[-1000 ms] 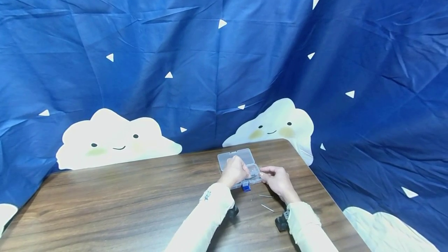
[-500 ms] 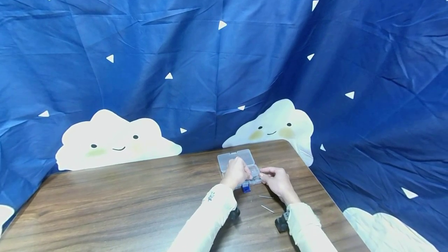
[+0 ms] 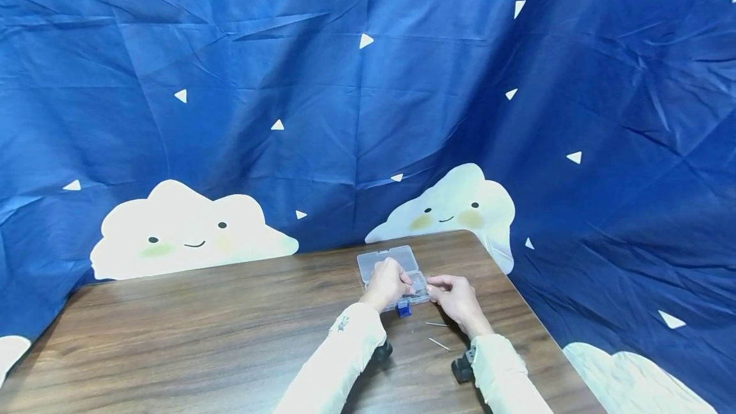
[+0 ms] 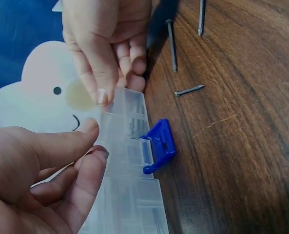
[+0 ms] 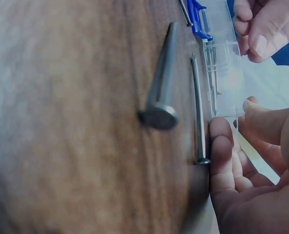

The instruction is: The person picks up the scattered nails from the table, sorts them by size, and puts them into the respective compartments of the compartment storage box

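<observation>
A clear plastic compartment box (image 3: 421, 289) stands on the table with its lid (image 3: 397, 259) folded back and a blue latch (image 4: 161, 146) hanging at its front. Over its left half hovers my left hand (image 3: 386, 283), fingers curled and thumb close to the forefinger; whether anything small lies between the tips, I cannot tell. My right hand (image 3: 455, 298) grips the right end of the box between thumb and fingers. Several nails (image 5: 212, 70) show through the clear wall. In front lie a long nail (image 4: 172, 46), another long nail (image 4: 202, 17) and a short nail (image 4: 189, 90).
The wooden table (image 3: 201, 331) stretches far to the left, and its right edge runs close beside my right hand. A blue cloth (image 3: 322, 82) printed with clouds hangs behind it. Black wrist straps (image 3: 463, 368) sit under both sleeves.
My left hand has shifted only slightly over the box. My right hand, the box and the nails on the table stay where they were.
</observation>
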Tool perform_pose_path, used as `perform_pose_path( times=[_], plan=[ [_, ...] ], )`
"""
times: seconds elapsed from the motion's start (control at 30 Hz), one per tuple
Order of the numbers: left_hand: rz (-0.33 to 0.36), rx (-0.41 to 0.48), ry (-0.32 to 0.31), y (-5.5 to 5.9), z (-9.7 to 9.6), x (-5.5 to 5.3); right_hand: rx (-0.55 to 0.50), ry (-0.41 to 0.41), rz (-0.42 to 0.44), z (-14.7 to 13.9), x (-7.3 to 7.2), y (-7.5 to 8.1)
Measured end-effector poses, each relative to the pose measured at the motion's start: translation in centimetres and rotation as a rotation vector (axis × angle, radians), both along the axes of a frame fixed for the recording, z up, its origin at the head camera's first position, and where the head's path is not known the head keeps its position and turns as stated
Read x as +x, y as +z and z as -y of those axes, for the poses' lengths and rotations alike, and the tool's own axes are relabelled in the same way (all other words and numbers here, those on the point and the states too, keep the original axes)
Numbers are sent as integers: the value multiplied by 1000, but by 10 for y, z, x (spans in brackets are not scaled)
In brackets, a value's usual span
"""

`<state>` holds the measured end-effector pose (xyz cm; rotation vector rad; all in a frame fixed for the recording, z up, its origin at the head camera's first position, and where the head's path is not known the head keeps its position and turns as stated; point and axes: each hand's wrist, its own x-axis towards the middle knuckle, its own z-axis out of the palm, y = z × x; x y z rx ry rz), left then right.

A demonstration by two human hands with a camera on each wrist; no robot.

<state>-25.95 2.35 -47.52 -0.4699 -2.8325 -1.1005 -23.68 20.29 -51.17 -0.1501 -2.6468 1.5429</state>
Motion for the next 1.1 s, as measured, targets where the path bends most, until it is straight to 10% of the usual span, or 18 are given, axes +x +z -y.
perform_pose_path(
  times=[0.73,1.1],
  plan=[
    [13,98,-245,6,-8,34,41,16,-9,-3,0,2],
    [6,-78,-347,-6,-21,55,21,22,-10,-2,0,1]
  ],
)
